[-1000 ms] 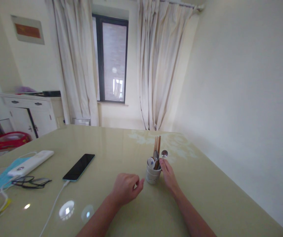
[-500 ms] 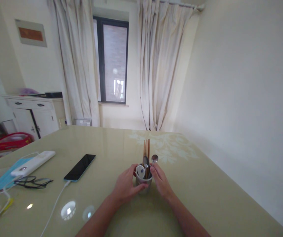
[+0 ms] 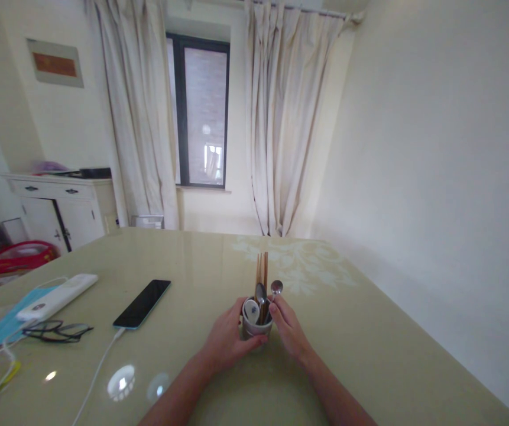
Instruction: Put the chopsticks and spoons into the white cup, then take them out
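Note:
A grey cup [image 3: 258,329] stands on the table in front of me, holding wooden chopsticks [image 3: 262,267], a white ceramic spoon [image 3: 251,309] with a dark blue mark, and a metal spoon [image 3: 261,293] with its bowl upward. My left hand [image 3: 225,337] is wrapped round the cup's left side, its thumb across the front. At the right rim, my right hand [image 3: 289,328] is closed with thumb and fingers pinched at a second metal spoon [image 3: 276,287]. That spoon's bowl sticks up above the fingers; its handle is mostly hidden by them.
To the left lie a black phone [image 3: 142,303] on a white cable [image 3: 99,367], folded glasses [image 3: 57,331], a white power strip or power bank [image 3: 57,297] and a blue face mask [image 3: 15,319]. A wall [image 3: 435,177] borders the table's right edge. Curtains and a window are beyond.
The whole view has shifted slightly. Both hands keep their places at the cup, and the utensils stand almost as before.

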`<state>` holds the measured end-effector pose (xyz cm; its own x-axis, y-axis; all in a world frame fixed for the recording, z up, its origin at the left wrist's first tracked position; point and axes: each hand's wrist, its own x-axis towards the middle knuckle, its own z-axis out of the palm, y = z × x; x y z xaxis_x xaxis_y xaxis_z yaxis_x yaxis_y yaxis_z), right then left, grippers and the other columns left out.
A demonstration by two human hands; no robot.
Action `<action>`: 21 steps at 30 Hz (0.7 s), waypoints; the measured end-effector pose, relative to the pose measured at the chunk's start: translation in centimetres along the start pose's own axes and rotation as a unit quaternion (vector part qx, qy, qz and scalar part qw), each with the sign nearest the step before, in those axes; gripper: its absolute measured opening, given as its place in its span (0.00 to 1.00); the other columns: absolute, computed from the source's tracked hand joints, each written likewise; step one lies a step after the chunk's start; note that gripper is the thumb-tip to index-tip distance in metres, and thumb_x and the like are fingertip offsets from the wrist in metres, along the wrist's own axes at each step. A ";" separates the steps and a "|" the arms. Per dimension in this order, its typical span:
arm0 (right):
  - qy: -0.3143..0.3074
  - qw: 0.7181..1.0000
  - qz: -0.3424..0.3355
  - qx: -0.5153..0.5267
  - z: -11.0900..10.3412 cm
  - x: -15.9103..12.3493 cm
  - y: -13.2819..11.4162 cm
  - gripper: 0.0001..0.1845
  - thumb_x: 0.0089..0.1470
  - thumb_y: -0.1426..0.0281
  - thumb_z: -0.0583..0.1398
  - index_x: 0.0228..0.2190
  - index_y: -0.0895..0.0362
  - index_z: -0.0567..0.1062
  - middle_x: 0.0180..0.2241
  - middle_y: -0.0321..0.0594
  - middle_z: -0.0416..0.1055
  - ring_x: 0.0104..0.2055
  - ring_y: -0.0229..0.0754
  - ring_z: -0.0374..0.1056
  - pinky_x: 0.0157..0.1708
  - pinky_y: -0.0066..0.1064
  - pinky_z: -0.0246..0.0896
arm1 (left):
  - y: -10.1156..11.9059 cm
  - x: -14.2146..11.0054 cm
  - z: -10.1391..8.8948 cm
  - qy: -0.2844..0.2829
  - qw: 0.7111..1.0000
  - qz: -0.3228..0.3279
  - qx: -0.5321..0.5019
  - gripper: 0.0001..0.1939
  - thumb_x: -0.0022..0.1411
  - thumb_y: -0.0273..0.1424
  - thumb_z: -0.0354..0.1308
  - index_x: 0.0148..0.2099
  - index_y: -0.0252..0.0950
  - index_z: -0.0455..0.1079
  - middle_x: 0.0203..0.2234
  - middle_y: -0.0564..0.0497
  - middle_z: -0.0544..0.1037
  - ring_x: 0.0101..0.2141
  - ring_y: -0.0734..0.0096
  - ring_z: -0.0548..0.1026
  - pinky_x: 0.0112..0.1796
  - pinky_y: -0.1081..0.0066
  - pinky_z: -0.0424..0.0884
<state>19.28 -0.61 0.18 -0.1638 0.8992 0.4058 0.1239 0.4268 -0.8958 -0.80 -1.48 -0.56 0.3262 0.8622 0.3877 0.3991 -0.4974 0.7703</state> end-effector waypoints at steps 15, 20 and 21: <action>-0.010 1.000 -0.002 -0.016 -0.3 0.0 0.1 0.31 0.65 0.40 0.55 0.41 0.54 0.79 0.39 0.42 0.76 0.43 0.49 0.72 0.43 0.36 0.68 | -0.2 -0.1 -0.8 -0.007 0.999 0.040 -0.026 0.42 0.57 0.65 0.62 0.60 0.39 0.69 0.47 0.42 0.82 0.44 0.54 0.80 0.42 0.63 0.73; -0.012 1.000 -0.002 -0.008 -0.2 0.1 0.0 0.29 0.66 0.42 0.56 0.42 0.54 0.79 0.41 0.43 0.77 0.44 0.50 0.73 0.44 0.37 0.68 | -0.2 0.3 -0.7 0.099 0.987 0.007 -0.128 0.42 0.69 0.65 0.41 0.60 0.35 0.71 0.48 0.37 0.83 0.47 0.53 0.80 0.44 0.61 0.75; -0.014 1.000 -0.003 -0.007 -0.1 0.1 0.0 0.29 0.66 0.42 0.56 0.43 0.54 0.79 0.41 0.44 0.77 0.45 0.50 0.73 0.44 0.37 0.68 | 0.0 0.6 -0.5 0.117 0.980 -0.018 -0.158 0.40 0.70 0.63 0.41 0.59 0.35 0.73 0.48 0.37 0.84 0.47 0.54 0.81 0.44 0.61 0.75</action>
<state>19.36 -0.48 0.20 -0.1914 0.8939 0.4053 0.1365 0.4331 -0.8909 -1.08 -0.91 -0.07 0.0975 0.8955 0.4342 0.1088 -0.4433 0.8897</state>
